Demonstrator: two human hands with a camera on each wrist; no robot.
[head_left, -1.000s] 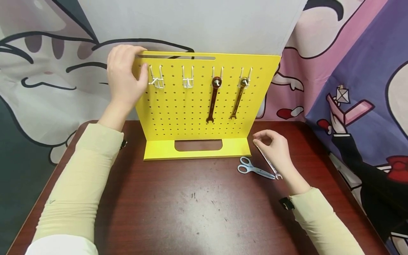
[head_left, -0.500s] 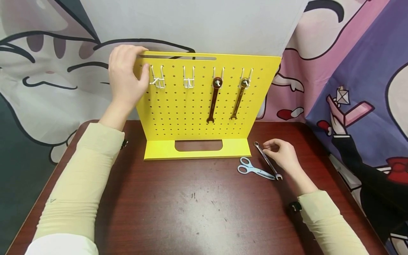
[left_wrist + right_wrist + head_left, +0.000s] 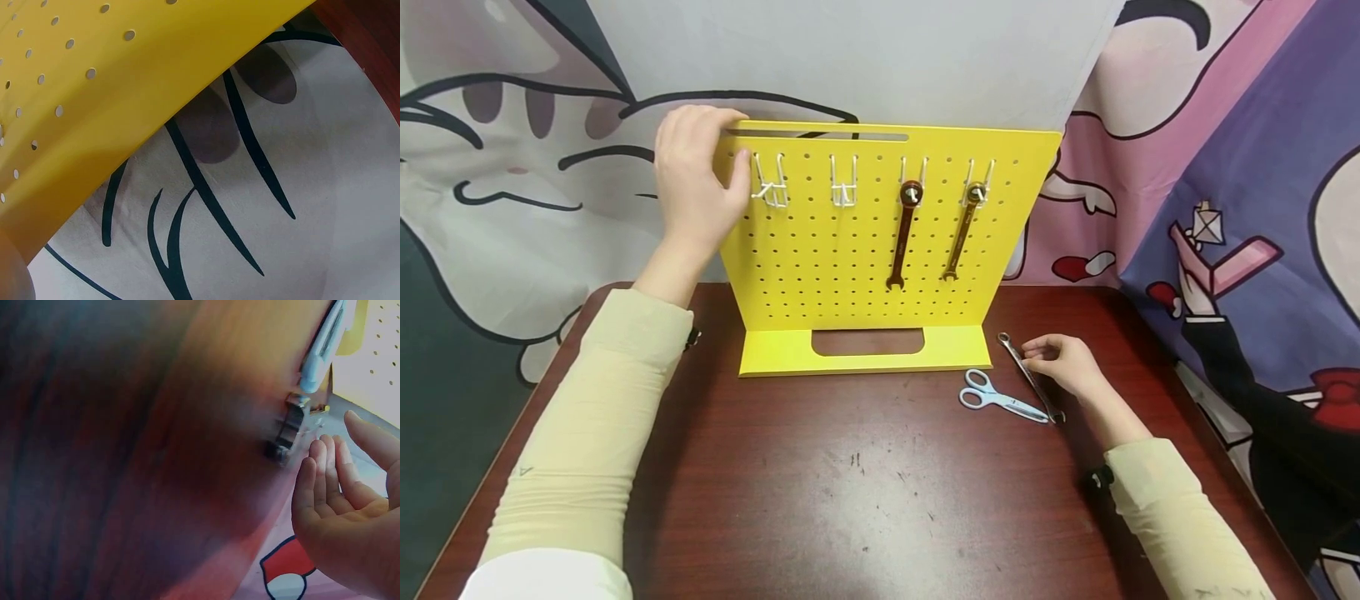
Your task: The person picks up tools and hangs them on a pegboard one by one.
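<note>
My left hand [image 3: 696, 175] grips the upper left corner of a yellow pegboard [image 3: 820, 287], its thumb against the front. In the left wrist view only a blurred bit of that hand shows beside the board [image 3: 125, 81]. A silver combination wrench [image 3: 1028, 375] lies on the table to the right of the board. My right hand [image 3: 1063, 365] is beside its shaft with fingers loosely bent; contact is unclear. In the right wrist view the thumb and fingers of this hand [image 3: 350, 506] stand apart around nothing. Light-blue scissors [image 3: 992, 398] lie next to the wrench, blades towards its open end.
White wire hooks line the top of the board. Two dark wrenches, one at centre right [image 3: 902, 237] and one farther right [image 3: 961, 237], hang from them; the two left hooks [image 3: 843, 187] bear nothing. The brown table [image 3: 820, 483] meets printed cloth walls behind and at right.
My right hand has drawn away from the wrench's ring end, right and down along the shaft, uncovering that end. The left hand and the pegboard stay put.
</note>
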